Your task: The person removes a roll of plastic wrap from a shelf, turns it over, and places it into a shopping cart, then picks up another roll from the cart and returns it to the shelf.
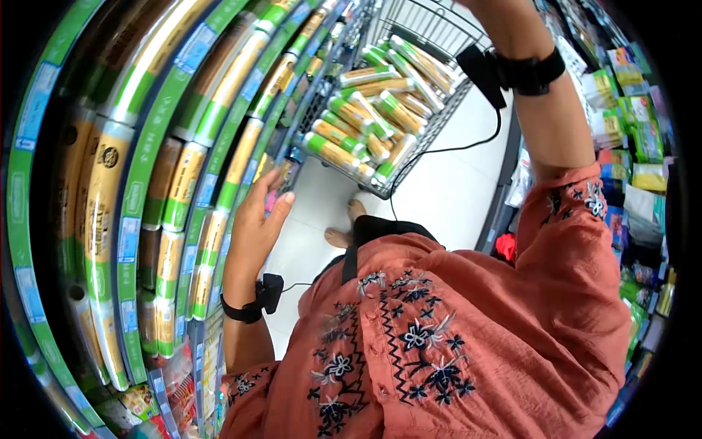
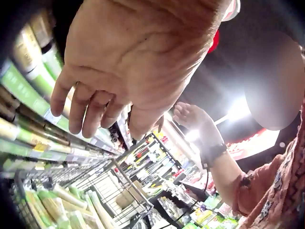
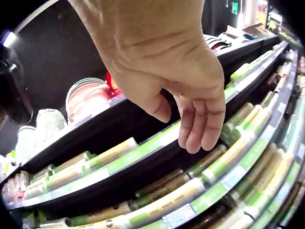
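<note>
My left hand is beside the shelf rows on the left, its fingers relaxed and nothing in them. In the left wrist view its palm side fills the top, with the fingers loosely bent. My right hand hangs with slack fingers and holds nothing; behind it in the right wrist view are shelves of tube-shaped packages, tan with green ends. The head view cuts off most of that hand at the top edge. A wire shopping cart ahead of me holds a loose pile of the same tan-and-green packages.
Green shelf rails with blue-white price labels run along the left, with packages lined up behind them. On the right stands another rack with colourful bagged goods. Pale floor lies between. A black cable trails from the right wrist.
</note>
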